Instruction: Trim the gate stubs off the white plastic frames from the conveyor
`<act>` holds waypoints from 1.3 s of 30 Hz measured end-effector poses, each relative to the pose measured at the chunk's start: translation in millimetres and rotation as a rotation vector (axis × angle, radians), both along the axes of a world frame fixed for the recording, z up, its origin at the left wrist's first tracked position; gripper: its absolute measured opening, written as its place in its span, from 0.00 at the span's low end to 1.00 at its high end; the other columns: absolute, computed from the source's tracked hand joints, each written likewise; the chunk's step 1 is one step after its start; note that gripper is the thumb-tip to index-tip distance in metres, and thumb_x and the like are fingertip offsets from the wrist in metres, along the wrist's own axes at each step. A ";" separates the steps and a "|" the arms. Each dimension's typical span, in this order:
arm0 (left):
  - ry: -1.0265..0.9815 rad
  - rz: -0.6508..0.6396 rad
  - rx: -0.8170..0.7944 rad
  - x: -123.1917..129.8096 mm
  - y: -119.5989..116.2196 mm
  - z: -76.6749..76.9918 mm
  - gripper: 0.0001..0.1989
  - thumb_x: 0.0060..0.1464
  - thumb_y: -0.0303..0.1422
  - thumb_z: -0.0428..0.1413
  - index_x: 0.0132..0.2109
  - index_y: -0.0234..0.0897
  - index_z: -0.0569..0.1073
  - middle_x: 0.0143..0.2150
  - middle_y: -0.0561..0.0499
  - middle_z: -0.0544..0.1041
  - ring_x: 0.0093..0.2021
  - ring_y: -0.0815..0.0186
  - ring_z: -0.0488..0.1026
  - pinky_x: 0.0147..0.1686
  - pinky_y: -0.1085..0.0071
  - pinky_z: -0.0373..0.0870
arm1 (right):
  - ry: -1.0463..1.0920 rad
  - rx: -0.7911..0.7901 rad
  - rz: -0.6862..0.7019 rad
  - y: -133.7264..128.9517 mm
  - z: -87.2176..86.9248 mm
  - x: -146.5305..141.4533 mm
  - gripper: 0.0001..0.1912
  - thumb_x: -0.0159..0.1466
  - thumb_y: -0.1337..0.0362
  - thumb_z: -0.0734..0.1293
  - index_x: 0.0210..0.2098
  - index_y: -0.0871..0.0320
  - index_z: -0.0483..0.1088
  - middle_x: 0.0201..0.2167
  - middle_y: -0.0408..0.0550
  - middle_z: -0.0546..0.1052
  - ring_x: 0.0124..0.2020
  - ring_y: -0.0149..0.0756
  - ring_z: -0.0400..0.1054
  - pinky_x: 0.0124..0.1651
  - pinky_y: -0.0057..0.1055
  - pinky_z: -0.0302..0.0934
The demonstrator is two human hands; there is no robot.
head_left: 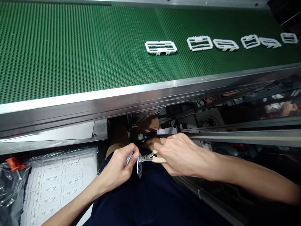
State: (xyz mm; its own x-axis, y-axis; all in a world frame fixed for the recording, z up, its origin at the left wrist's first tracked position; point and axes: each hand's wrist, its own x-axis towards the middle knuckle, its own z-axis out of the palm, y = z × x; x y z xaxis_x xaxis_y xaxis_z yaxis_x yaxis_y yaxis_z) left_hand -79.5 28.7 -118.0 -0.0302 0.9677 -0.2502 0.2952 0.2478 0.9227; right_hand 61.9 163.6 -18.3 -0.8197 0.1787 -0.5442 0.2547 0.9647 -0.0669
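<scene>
My left hand [117,166] pinches a thin silver-grey strip [129,158] between thumb and fingers. Just to its right hangs a small perforated frame piece [139,168], its material hard to tell. My right hand [178,153] grips a pair of small cutting pliers [152,159] with pale wooden handles. Their metal jaws [143,159] touch the top of the perforated piece. Both hands are held close together above my dark navy lap [145,197].
A green textured conveyor belt [70,47] with a steel edge rail [141,91] runs overhead, carrying several white moulded frames [161,47]. At lower left, a white moulded sheet [56,185] lies on black plastic beside an orange-handled tool [15,164]. Machinery fills the gap beneath the belt.
</scene>
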 end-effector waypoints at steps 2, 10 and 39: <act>-0.005 0.009 0.002 0.9 1.1 -1.7 0.10 0.61 0.35 0.44 0.32 0.38 0.62 0.27 0.55 0.66 0.28 0.68 0.62 0.30 0.71 0.57 | -0.017 -0.020 -0.003 2.9 -2.4 -1.0 0.09 0.54 0.68 0.58 0.33 0.58 0.67 0.23 0.48 0.72 0.21 0.38 0.65 0.24 0.29 0.41; -0.113 0.035 -0.044 -3.0 6.3 -10.6 0.10 0.60 0.37 0.46 0.32 0.37 0.63 0.27 0.55 0.66 0.28 0.68 0.61 0.30 0.72 0.57 | 0.042 -0.221 -0.281 21.0 -21.4 20.3 0.07 0.56 0.59 0.62 0.26 0.56 0.65 0.20 0.43 0.69 0.21 0.33 0.62 0.25 0.28 0.43; -1.248 0.184 -0.150 -13.8 10.4 -53.6 0.28 0.41 0.41 0.64 0.50 0.32 0.72 0.47 0.42 0.72 0.32 0.67 0.69 0.30 0.76 0.68 | 0.846 -1.175 -1.280 -58.0 -110.8 -0.6 0.12 0.57 0.59 0.67 0.28 0.59 0.61 0.22 0.38 0.61 0.24 0.26 0.54 0.28 0.26 0.51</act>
